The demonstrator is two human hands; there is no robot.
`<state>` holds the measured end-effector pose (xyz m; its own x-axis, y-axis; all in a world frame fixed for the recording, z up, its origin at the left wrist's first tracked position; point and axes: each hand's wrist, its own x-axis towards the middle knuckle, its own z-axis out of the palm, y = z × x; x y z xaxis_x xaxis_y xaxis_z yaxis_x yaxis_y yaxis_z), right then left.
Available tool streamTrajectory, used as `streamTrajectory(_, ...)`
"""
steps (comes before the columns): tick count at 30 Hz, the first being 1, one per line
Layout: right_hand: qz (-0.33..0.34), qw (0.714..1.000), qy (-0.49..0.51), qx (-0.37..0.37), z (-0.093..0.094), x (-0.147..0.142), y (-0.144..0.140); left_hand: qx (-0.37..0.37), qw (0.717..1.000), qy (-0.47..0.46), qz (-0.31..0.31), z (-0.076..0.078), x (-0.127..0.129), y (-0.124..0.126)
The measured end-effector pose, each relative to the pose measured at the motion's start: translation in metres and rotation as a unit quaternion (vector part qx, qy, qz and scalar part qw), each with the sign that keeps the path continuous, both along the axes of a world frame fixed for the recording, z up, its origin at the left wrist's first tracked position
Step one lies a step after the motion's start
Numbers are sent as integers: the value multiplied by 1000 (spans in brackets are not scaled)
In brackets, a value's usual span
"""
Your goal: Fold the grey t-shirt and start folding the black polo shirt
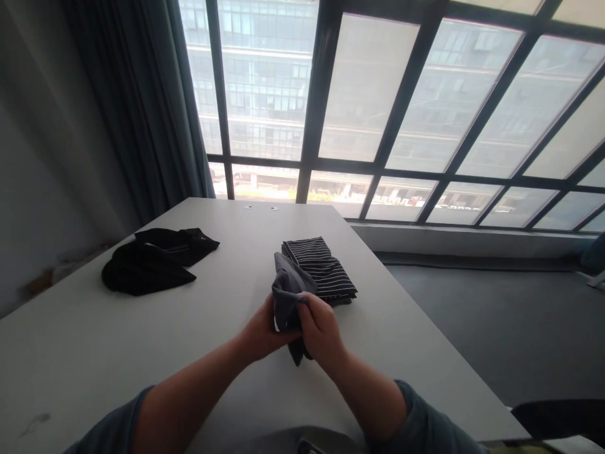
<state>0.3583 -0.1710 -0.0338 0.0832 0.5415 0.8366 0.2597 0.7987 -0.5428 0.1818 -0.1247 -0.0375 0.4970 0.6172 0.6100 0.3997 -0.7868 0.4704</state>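
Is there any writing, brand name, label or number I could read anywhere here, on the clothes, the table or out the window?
None can be read.
Grey cloth held in the left hand and right hand: no print or tag shows.
Striped folded cloth: stripes only.
Black garment: a faint pale mark, too small to read.
Table: no lettering.
Buildings behind the window: hazy, no legible signs.

A pale table (94,353) is lit by a large gridded window (378,94) beyond the hands; a curtain (142,94) is hung far left.
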Motion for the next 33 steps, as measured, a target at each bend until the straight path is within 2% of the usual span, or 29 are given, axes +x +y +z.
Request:
streamTrajectory(2, -19, 1000, 4, 0, 5, 2, -4, 19, 999, -24, 25, 11, -8, -11)
streamTrajectory(5, -33, 997, -70, -2, 20, 24, -5, 62, 989, -61, 123, 39, -28, -16)
streamTrajectory(8, -10, 979, -200, -28, 51, 52, -14, 142, 954, -128, 230, 65, -54, -15)
streamTrajectory(10, 39, 960, -268, -76, 76, 69, -21, 187, 930, -165, 270, 76, -69, -14)
streamTrajectory(11, 73, 949, -290, -97, 88, 78, -21, 197, 926, -171, 272, 79, -75, -13)
streamTrajectory(13, 117, 937, -300, -133, 105, 93, -14, 190, 937, -160, 245, 81, -82, -10)
streamTrajectory(15, 103, 932, -311, -154, 108, 102, 4, 145, 958, -129, 212, 79, -85, -1)
streamTrajectory(17, 4, 944, -300, -139, 95, 102, 26, 84, 971, -83, 207, 74, -87, 11)
streamTrajectory(19, -105, 958, -253, -79, 70, 93, 42, 52, 971, -28, 230, 70, -90, 22)
streamTrajectory(20, -111, 963, -243, -48, 56, 86, 45, 45, 969, 5, 242, 67, -92, 26)
streamTrajectory(22, -35, 958, -283, -7, 26, 70, 42, 13, 966, 85, 242, 63, -99, 29)
streamTrajectory(23, 25, 944, -329, 1, 13, 62, 37, -20, 964, 133, 229, 61, -102, 28)
streamTrajectory(25, 125, 895, -427, 2, -9, 48, 26, -88, 948, 229, 201, 58, -109, 22)
streamTrajectory(26, 149, 872, -466, -1, -17, 44, 22, -110, 936, 266, 203, 57, -113, 19)
streamTrajectory(28, 141, 845, -516, -19, -27, 38, 20, -125, 917, 303, 225, 57, -120, 15)
streamTrajectory(30, 84, 838, -536, -52, -32, 39, 23, -137, 912, 303, 241, 59, -126, 15)
streamTrajectory(33, 20, 832, -540, -126, -33, 46, 29, -142, 919, 254, 267, 67, -133, 19)
